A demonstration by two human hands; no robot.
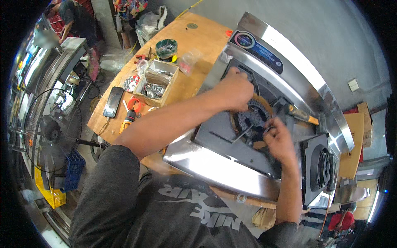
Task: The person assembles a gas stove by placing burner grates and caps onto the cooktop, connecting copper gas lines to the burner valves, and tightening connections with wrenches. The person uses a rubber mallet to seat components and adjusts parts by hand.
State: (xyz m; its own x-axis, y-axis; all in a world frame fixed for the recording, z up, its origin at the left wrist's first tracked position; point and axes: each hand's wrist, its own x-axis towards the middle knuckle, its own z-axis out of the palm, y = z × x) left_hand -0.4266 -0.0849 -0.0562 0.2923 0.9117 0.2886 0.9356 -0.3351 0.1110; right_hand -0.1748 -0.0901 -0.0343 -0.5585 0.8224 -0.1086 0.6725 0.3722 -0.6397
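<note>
A stainless steel gas stove (223,163) lies before me, its black burner panel (213,128) under my hands. Set in that panel is a round burner (253,118) with a brownish ring, and dark pan support bars (233,140) cross around it. My left hand (237,90) is closed in a fist over the burner's far left side; its fingers hide whatever they grip. At the burner's right edge my right hand (279,138) is closed with the fingertips pinched together, slightly blurred. What sits between them is too dark to name.
A hammer (304,115) with a yellow-orange handle rests on the stove, left of a second burner (320,167). On the wooden table (198,31) are a box of metal parts (159,84), a green tub (166,48), a phone (113,102) and a drill (128,120). A fan (51,128) stands left; another person (76,18) is beyond.
</note>
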